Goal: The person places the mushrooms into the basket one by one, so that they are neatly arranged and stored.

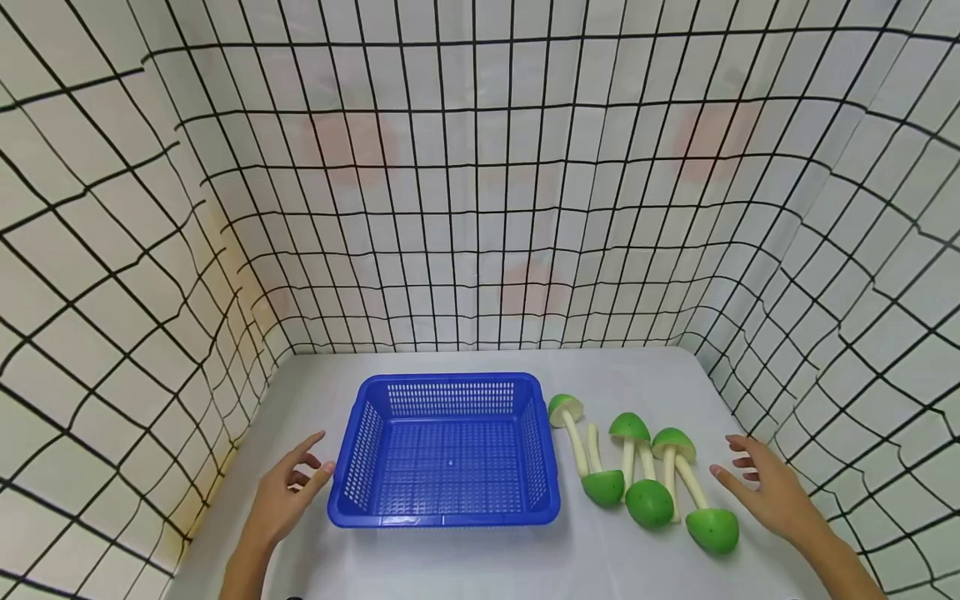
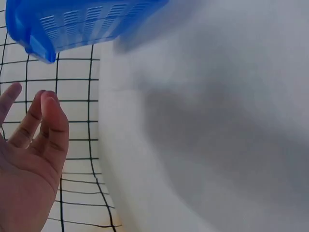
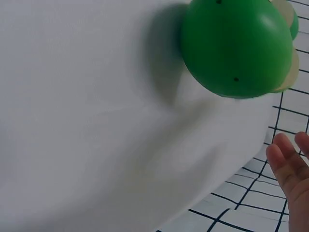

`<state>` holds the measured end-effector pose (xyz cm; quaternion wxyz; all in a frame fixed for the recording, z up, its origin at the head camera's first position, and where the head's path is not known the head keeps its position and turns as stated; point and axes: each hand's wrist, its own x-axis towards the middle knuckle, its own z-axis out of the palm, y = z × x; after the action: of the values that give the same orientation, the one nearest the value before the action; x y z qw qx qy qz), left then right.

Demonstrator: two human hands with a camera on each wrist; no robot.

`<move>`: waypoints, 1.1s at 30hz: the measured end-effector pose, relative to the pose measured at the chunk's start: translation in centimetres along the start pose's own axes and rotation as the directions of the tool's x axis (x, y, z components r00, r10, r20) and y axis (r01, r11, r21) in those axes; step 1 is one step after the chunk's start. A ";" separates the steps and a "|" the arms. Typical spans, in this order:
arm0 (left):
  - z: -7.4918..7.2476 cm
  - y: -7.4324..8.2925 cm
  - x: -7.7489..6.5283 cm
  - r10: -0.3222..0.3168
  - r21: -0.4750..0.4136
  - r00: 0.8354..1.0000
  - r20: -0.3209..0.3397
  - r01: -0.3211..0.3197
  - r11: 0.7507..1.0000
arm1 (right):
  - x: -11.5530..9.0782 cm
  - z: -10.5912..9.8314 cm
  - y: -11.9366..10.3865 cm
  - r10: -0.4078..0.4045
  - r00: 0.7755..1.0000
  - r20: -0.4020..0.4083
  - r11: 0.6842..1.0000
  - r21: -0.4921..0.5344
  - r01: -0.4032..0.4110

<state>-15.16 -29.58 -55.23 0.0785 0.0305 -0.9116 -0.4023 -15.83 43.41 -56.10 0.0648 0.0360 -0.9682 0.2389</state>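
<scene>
Left hand (image 1: 283, 496): empty, thumb set apart from loosely bent fingers, hovering just beside the left wall of the blue basket (image 1: 444, 521); the left wrist view shows a gap between them.
Right hand (image 1: 768, 492): empty as well, thumb apart and fingers relaxed, out on the far flank beside the nearest mushroom (image 1: 712, 531), with no contact.
Green-capped mushrooms (image 1: 649, 503): six of them right here between basket and right hand, three caps facing the far edge, three facing the near one, pale stems (image 1: 576, 446) side by side or crossing, all lying on the table.
Weight: they look like light model pieces, top-heavy I'd say, the bulk sitting in the cap.
Surface: caps smooth, and look at that shine in the right wrist view! Likely a touch slippery; whether firm or squashy, I can't tell.
Best hold: thumb and fingers round the stem just under the cap, near the likely balance point; a grip at the thin foot might let the cap swing down.
Basket: slotted, thin-walled, probably light plastic with some flex; its rim offers the surest grip.
Table (image 1: 517, 562): pale and smooth, backed by a black-gridded wall (image 1: 495, 233).
</scene>
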 end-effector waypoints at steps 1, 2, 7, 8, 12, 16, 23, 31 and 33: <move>0.2 -0.1 -0.1 -0.007 -0.031 1.000 0.011 0.007 0.999 | -0.1 0.2 0.0 0.012 1.000 0.010 1.000 0.005 -0.012; 0.4 -0.2 -0.2 -0.019 -0.061 1.000 0.023 0.020 0.998 | -0.2 0.5 0.0 0.024 1.000 0.016 1.000 0.013 -0.024; 1.4 0.1 -0.2 -0.075 -0.213 0.996 0.050 0.084 0.973 | -0.2 1.4 0.3 0.073 0.996 0.042 0.996 0.039 -0.074; 1.5 0.3 -0.2 -0.092 -0.234 0.994 0.056 0.102 0.967 | -0.1 1.6 0.3 0.083 0.995 0.049 0.996 0.040 -0.085; 2.3 0.6 -0.1 -0.152 -0.271 0.987 0.060 0.163 0.949 | -0.1 2.4 0.6 0.125 0.988 0.087 0.991 0.034 -0.128; 2.9 0.7 0.1 -0.201 -0.271 0.979 0.036 0.203 0.941 | -0.2 3.2 0.8 0.141 0.984 0.109 0.989 0.031 -0.145; 3.7 0.5 0.3 -0.263 -0.324 0.964 0.022 0.256 0.911 | -0.4 4.3 1.2 0.115 0.989 0.093 0.991 0.061 -0.121; 4.7 0.3 0.3 -0.268 -0.406 0.962 0.046 0.263 0.876 | -0.1 4.5 1.0 0.112 0.974 0.196 0.985 0.105 -0.134; 4.8 0.4 0.4 -0.267 -0.411 0.963 0.045 0.262 0.873 | 0.2 4.2 0.7 0.123 0.965 0.230 0.984 0.100 -0.149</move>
<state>-16.31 -25.82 -58.08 0.0335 0.1401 -0.7925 -0.5927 -16.51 42.05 -60.12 -0.0628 -0.0003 -0.9540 0.2933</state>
